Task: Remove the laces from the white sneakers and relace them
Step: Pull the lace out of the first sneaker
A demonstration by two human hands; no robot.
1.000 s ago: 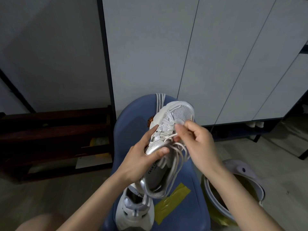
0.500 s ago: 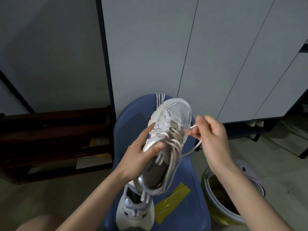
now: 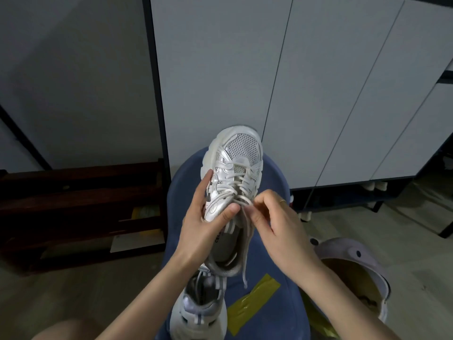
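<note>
**A:** Where's the shoe right now?

**Me:** Up in the air over the blue chair (image 3: 277,305), toe pointing away from me. My left hand (image 3: 204,225) wraps its left side, thumb curled over the silver overlay by the tongue. That is the sneaker (image 3: 234,182) I'm working on; its partner, the second sneaker (image 3: 199,315), sits on the near edge of the seat below it.

**A:** And your right hand?

**Me:** My right hand (image 3: 274,222) has its fingertips closed on the lace (image 3: 241,200) at a middle crossing, pinching one strand. The loose ends hang down past the heel toward a strip of yellow tape (image 3: 255,299) on the seat.

**A:** How would you do this step well?

**Me:** I'd say loosen one crossing at a time, pulling across the eyelets instead of yanking upward, and keep the left grip firm so the shoe doesn't twist.

**A:** What does it feel like it's made of?

**Me:** Judging by looks: a thin, rounded cord lace, probably slippery; open mesh on the toe, glossy silver panels on the sides, a chunky rounded sole. To the near right stands a pale bin (image 3: 362,273).
</note>
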